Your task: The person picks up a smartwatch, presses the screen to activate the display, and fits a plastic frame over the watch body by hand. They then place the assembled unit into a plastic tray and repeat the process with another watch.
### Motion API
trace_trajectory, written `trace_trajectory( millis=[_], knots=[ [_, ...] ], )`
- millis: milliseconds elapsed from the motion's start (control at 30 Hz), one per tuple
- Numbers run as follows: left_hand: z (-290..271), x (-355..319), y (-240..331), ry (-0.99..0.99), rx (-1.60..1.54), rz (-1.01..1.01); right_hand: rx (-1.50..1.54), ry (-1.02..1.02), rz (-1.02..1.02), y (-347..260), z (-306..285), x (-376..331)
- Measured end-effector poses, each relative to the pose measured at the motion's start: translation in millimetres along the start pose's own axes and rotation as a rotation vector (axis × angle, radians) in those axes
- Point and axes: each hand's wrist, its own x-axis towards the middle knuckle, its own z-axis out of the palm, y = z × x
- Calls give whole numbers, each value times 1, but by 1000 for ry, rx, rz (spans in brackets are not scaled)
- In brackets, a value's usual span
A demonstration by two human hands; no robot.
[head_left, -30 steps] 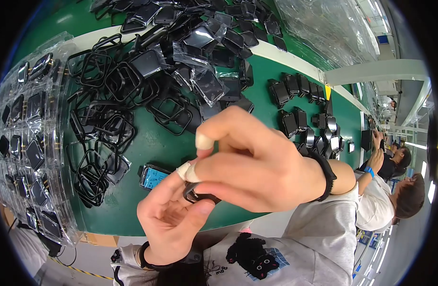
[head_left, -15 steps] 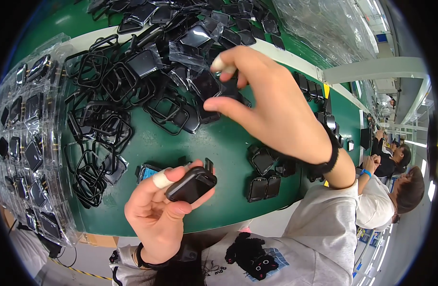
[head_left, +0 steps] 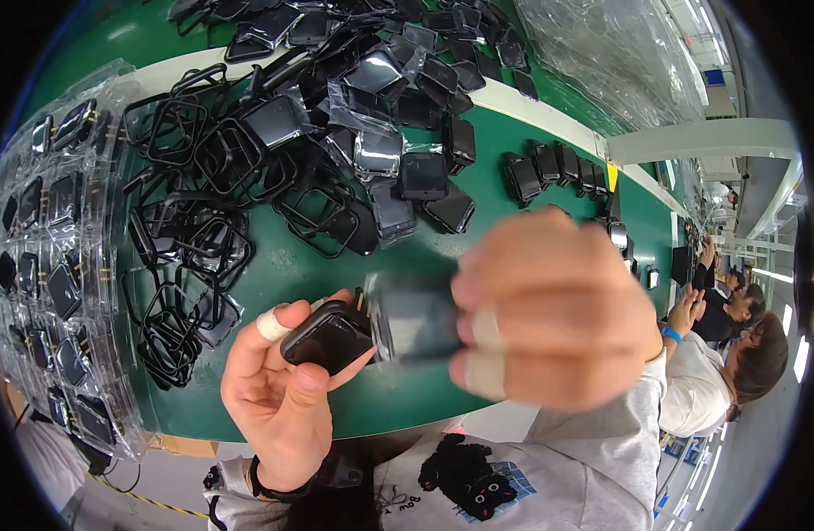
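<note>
My left hand [head_left: 281,398], with white tape on one finger, grips a black smartwatch body [head_left: 329,343] between thumb and fingers, its dark glossy face turned up. From the right comes my right hand [head_left: 557,314], blurred by motion, with tape on its fingers. Its closed fingertips pinch a dark flat square piece [head_left: 414,317] with a clear edge, smeared too much to name surely. That piece is close beside the watch body and overlaps its right edge in the picture; contact cannot be told. Beyond my hands lie loose watch screens [head_left: 378,152], some in clear film.
Black watch frames [head_left: 323,208] are heaped at left on the green table [head_left: 274,270]. A clear plastic tray [head_left: 66,199] of watch parts stands at far left. Watch bodies [head_left: 566,165] stand in a row at right. Co-workers [head_left: 712,354] sit farther right.
My right hand has come back from the far pile toward me and now holds a dark square piece. My left hand, still on the watch body, has shifted slightly left.
</note>
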Motion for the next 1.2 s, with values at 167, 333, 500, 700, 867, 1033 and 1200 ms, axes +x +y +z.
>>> trace_trajectory(
  millis=[167, 333, 500, 700, 867, 1033, 1200],
  knots=[
    [2, -1, -2, -4, 3, 8, 24, 49, -89, -14, 6, -13],
    [1, -4, -2, -36, -2, -9, 61, 78, -27, -15, 10, -19],
    [1, -3, -5, -101, -46, -3, 30, -3, -116, -6, 2, -8],
    [2, -4, -3, -240, 96, -83, 347, -45, 489, -19, 0, 4],
    [4, -5, -2, -332, 124, -33, 374, -7, 610, -20, 12, 3],
    [11, -8, -1, -177, 81, -107, 275, -130, 610, -19, 11, 2],
    [13, -7, -3, -191, 75, -24, 255, -131, 538, -19, 18, -2]
  ],
)
